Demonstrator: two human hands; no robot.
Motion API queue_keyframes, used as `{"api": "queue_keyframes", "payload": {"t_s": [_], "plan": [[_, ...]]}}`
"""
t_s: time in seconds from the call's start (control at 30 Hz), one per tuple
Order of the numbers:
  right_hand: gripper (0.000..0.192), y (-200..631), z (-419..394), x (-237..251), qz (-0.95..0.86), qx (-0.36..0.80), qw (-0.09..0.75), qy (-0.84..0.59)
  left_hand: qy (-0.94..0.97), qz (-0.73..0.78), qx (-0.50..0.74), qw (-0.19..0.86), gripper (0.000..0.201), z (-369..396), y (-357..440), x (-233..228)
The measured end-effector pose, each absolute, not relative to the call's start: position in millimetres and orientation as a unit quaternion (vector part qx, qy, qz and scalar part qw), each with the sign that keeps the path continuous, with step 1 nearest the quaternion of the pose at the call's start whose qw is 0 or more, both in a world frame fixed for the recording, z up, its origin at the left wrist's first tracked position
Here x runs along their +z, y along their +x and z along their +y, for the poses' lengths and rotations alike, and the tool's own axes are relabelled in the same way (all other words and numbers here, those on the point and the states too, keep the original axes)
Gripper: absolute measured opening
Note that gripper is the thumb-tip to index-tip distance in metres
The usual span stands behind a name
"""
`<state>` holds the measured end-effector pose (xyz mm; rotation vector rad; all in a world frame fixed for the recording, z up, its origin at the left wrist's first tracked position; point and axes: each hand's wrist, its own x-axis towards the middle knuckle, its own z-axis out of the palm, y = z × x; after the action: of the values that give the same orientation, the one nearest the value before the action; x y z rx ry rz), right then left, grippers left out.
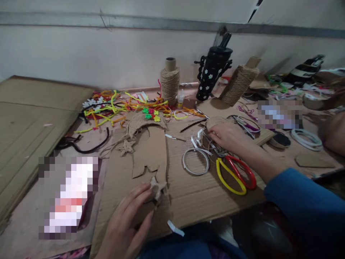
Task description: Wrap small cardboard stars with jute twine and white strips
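Observation:
My left hand [132, 212] is at the front of a cardboard sheet [188, 201], its fingertips and thumb closed on the edge of a small cardboard star [157, 187]. Across the sheet, my right hand [228, 136] reaches over scraps, fingers bent together beside a round twine-covered piece [215, 121]. What those fingers hold is hidden. Scissors with one yellow and one red handle [237, 176] lie just below that hand. A twine-wrapped crescent [145, 121] with green, red and yellow flowers rests farther back, with a twine-wrapped star [126, 146] beside it. Between them and my left hand is a cut cardboard piece [149, 151].
A white ring [196, 161] lies left of the scissors. Behind stand twine spools [170, 84], a tilted black flowered tumbler [210, 73] and a small glue bottle [180, 99]. Colourful pipe cleaners [115, 106] are heaped back left. Another person's arm [334, 133] shows at right.

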<state>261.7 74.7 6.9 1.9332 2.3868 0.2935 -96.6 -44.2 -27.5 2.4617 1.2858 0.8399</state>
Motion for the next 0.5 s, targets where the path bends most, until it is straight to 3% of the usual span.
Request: {"api": "queue_keyframes", "payload": {"t_s": [0.2,0.5], "plan": [[0.026,233,88,9,0.8,0.041,0.064,0.595,0.832,0.457,0.288,0.123,0.036,-42,-99,-30],[0.026,215,109,9,0.822,0.024,0.025,0.568,0.808,0.493,0.284,0.153,0.043,-41,-100,-37]]}}
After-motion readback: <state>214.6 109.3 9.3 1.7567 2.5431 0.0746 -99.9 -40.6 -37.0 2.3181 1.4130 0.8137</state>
